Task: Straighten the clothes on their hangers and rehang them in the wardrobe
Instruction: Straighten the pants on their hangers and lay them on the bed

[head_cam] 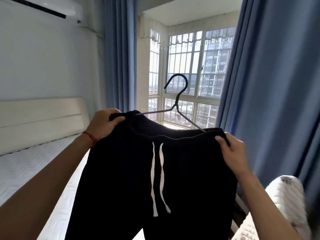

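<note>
Black trousers [155, 170] held up before the window [187, 66] on the wire hanger [176, 101] | waistband ends gripped by left hand [103, 123], right hand [232, 149] | risk: hanger tilted, waistband could be slipped off.

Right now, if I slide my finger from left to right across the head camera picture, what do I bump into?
Air conditioner → bed headboard → left hand → white drawstrings on the black pants → hanger hook → right hand → right blue curtain.
</note>
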`<state>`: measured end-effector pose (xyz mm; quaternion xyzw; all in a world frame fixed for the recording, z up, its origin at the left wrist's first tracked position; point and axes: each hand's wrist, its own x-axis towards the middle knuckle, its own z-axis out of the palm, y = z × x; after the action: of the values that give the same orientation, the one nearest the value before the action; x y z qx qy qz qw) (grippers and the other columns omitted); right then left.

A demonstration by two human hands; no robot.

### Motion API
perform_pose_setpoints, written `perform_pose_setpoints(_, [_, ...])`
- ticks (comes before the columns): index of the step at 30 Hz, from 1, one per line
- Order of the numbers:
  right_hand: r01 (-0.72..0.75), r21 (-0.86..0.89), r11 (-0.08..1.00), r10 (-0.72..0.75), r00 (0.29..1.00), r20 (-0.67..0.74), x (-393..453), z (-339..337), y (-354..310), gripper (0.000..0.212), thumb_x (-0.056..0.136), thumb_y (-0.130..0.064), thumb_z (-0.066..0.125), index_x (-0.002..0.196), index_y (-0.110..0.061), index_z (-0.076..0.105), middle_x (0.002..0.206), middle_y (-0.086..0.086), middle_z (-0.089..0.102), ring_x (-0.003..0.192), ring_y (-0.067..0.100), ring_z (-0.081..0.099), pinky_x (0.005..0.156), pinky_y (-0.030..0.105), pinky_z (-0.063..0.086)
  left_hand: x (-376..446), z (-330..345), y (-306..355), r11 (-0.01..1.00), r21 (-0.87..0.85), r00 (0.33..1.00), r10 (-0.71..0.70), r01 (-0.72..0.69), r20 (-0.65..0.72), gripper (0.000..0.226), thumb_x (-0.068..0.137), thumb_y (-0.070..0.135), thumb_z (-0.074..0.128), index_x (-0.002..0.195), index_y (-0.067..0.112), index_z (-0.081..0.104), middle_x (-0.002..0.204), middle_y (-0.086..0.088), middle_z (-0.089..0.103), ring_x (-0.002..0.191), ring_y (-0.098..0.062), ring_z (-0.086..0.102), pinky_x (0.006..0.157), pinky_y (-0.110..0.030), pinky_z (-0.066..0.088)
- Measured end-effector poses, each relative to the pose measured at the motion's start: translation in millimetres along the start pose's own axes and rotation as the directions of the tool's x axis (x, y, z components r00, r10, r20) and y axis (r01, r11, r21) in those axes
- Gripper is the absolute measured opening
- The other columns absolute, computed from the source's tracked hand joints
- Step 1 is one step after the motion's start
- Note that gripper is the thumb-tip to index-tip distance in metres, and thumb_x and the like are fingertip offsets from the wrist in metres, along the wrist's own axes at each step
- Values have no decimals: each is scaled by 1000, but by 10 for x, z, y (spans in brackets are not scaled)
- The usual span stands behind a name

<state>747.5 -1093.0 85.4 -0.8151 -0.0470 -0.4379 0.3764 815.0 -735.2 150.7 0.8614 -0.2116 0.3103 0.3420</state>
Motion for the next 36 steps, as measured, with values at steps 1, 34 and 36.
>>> perform_pose_setpoints(1, [-32,38,999,33,999,-30,41,-32,27,18,91,-24,55,74,-18,56,63,-3,54,61,-9,52,58,5,37,11,14,23,1000,3,1000,4,-4,11,14,86,17,60,75,25,61,71,8,61,70,-9,55,65,-10,35])
perform_pose_setpoints(34, [26,-279,960,-20,1000,21,376,-601,109,51,87,-42,36,121,-10,54,119,11,59,113,29,51,99,41,36,-19,441,714,999,-24,963,-37,31,-267,16,79,25,69,84,11,73,74,1,67,79,-17,61,68,-8,36])
perform_pose_setpoints(36, [23,-265,964,-26,1000,-9,386,-583,122,47,86,-39,38,114,-7,58,112,12,62,108,31,53,96,40,36,-35,472,720,999,7,963,-35,38,-268,18,80,27,67,87,11,73,82,-4,71,82,-17,62,68,-13,38])
